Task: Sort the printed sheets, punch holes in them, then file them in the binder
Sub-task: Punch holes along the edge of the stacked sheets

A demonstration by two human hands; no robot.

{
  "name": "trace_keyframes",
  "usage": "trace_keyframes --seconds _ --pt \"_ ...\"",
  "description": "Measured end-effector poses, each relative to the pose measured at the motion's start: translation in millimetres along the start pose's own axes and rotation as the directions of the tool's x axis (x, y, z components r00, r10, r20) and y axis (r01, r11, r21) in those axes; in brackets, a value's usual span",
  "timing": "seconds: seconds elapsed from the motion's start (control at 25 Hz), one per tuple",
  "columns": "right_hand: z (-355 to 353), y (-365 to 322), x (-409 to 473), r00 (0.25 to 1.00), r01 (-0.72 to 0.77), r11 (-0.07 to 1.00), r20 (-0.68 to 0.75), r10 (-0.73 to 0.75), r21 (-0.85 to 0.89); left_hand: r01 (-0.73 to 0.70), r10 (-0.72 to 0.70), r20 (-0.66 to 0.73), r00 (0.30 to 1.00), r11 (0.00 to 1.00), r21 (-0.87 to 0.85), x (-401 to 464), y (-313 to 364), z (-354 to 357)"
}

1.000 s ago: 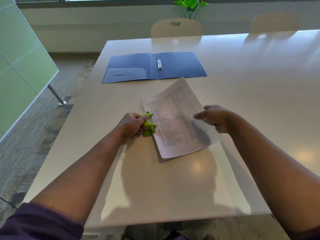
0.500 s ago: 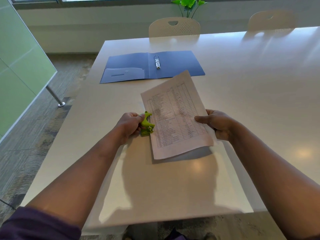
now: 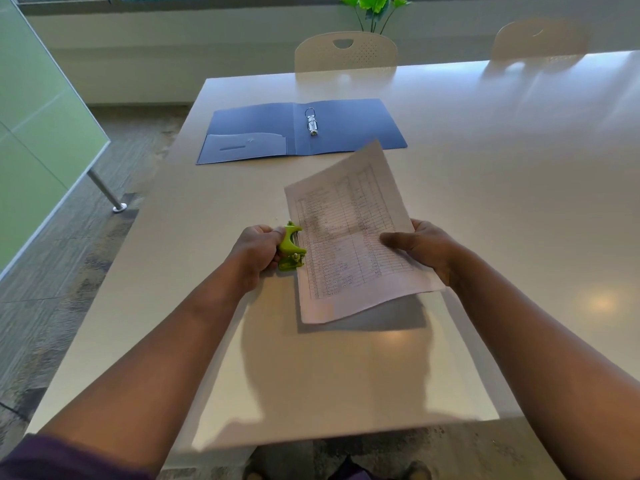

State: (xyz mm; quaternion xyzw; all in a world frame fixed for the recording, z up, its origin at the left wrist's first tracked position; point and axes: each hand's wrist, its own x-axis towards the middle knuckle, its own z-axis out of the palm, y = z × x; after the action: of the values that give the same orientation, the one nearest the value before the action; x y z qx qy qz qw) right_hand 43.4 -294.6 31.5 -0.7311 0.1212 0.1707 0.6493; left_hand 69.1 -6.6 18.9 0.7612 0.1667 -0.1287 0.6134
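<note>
A stack of printed sheets [image 3: 349, 237] with a table of text is held up off the white table [image 3: 485, 168], casting a shadow beneath. My right hand [image 3: 424, 249] grips its right edge, thumb on top. My left hand [image 3: 258, 252] grips a small green hole punch [image 3: 291, 249] whose jaws sit at the sheets' left edge. Farther back lies the open blue binder [image 3: 353, 128] with its metal ring clip [image 3: 311, 121] at the spine.
Two pale chairs [image 3: 346, 51] stand behind the table's far edge, with a green plant [image 3: 375, 5] by the window. A green glass partition [image 3: 38, 133] and a metal leg [image 3: 107, 192] stand on the floor at left.
The sheets have been lifted off the table and turned more upright; my right hand went from resting on them to gripping their right edge. The punch stayed at the left edge.
</note>
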Motion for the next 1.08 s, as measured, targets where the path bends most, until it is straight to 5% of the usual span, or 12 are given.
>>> trace_keyframes --seconds 0.64,0.72,0.84,0.96,1.08 --pt "2.5 4.9 3.4 0.999 -0.013 0.999 -0.045 0.011 -0.029 -0.046 0.045 0.011 0.999 0.994 0.102 -13.3 1.1 -0.9" --pt "2.5 3.7 3.4 0.999 -0.017 0.999 -0.038 0.016 -0.033 -0.160 0.205 -0.067 0.977 0.897 0.412 -4.1 7.9 -6.6" --pt "1.8 4.0 5.9 0.999 -0.028 0.999 -0.032 0.027 -0.040 -0.368 0.555 -0.060 0.830 0.624 0.690 12.9 30.7 -0.7" --pt "3.2 5.1 8.0 0.999 -0.033 0.999 -0.015 0.033 -0.011 -0.389 0.585 0.028 0.811 0.502 0.772 27.5 38.9 18.1" --pt "3.1 7.0 9.6 0.999 -0.033 0.999 0.007 0.033 0.025 -0.343 0.523 0.023 0.852 0.525 0.779 40.7 28.0 24.4"
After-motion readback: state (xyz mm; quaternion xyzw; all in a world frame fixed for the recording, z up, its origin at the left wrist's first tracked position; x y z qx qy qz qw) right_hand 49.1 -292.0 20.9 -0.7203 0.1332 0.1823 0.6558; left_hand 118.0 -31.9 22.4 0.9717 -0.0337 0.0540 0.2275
